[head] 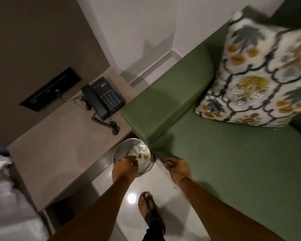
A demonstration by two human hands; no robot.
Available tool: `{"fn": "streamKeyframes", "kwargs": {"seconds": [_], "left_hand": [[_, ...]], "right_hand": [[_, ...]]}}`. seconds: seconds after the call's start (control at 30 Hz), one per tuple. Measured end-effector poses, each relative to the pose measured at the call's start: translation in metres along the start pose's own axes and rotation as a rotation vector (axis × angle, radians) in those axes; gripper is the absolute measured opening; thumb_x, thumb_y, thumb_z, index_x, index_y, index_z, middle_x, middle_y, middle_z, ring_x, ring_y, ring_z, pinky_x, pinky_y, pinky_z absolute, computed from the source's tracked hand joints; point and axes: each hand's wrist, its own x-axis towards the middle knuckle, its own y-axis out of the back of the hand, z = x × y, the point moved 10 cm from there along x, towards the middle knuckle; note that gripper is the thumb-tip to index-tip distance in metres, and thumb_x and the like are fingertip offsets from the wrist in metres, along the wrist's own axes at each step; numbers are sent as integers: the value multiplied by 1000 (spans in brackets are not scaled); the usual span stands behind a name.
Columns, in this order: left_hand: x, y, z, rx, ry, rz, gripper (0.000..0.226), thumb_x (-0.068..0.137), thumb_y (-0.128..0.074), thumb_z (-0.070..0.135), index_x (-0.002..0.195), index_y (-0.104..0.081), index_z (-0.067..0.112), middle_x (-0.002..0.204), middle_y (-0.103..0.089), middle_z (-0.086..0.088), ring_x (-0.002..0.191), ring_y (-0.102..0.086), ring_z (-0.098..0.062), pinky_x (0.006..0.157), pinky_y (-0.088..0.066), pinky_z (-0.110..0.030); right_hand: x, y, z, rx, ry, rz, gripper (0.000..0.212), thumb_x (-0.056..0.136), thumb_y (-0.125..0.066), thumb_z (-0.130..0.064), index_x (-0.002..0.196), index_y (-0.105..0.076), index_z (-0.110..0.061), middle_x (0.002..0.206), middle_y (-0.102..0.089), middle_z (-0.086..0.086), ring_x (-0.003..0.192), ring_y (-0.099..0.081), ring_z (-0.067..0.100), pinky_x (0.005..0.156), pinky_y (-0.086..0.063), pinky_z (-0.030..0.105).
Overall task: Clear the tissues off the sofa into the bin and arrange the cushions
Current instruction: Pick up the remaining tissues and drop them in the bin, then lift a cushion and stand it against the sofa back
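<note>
A round shiny metal bin (120,150) stands on the floor at the corner of the green sofa (233,162). White crumpled tissues (142,160) and some small scraps lie inside it. My left hand (124,165) hangs over the bin's mouth with its fingers curled down; whether it holds a tissue is hidden. My right hand (175,168) hovers beside the bin at the sofa's front edge, fingers loosely curled with nothing in them. A floral patterned cushion (257,75) leans in the sofa's corner against the armrest. No tissue shows on the seat.
A beige side table (63,145) left of the sofa carries a black telephone (102,98) with a coiled cord. White bedding (5,197) is at the lower left. My sandalled foot (149,207) stands on the glossy white floor.
</note>
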Motion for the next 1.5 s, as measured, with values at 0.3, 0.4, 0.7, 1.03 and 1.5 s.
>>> {"fn": "streamKeyframes", "kwargs": {"seconds": [0.3, 0.4, 0.7, 1.03, 1.5], "left_hand": [[-61, 44, 238, -58, -260, -7, 49, 81, -62, 33, 130, -57, 31, 122, -69, -11, 112, -63, -35, 95, -50, -40], [-43, 46, 306, -219, -254, -12, 70, 77, -71, 33, 141, -45, 22, 135, -61, -11, 123, -58, -31, 104, -46, -41], [32, -6, 391, -567, -158, -129, 71, 62, -72, 4, 130, -53, 16, 123, -66, -18, 109, -63, -41, 97, -50, -57], [-23, -26, 461, -665, -316, -241, 69, 69, -70, -2, 130, -52, 23, 125, -61, -6, 113, -57, -27, 97, -50, -52], [-67, -98, 514, 331, -498, -376, 81, 74, -66, 40, 145, -31, 22, 142, -51, -14, 124, -53, -37, 107, -44, -44]], "right_hand": [[-37, 287, -20, -11, 131, 265, 50, 82, -69, -25, 131, -55, -26, 128, -64, 11, 115, -60, 32, 98, -49, 41], [-32, 388, -16, 165, 169, 486, 65, 78, -73, -27, 136, -45, -25, 134, -58, 10, 121, -56, 34, 101, -47, 45], [59, 450, 7, 456, 163, 343, 114, 52, -93, -23, 146, -28, -21, 139, -54, 6, 127, -52, 28, 103, -47, 48], [-7, 458, 77, 671, 213, 702, 57, 57, -86, -42, 95, -48, -59, 91, -62, -34, 79, -58, -21, 65, -48, 6], [-35, 478, 156, 684, 83, 689, 87, 61, -87, -39, 132, -37, -37, 112, -61, -19, 109, -60, 14, 89, -51, 33]]}}
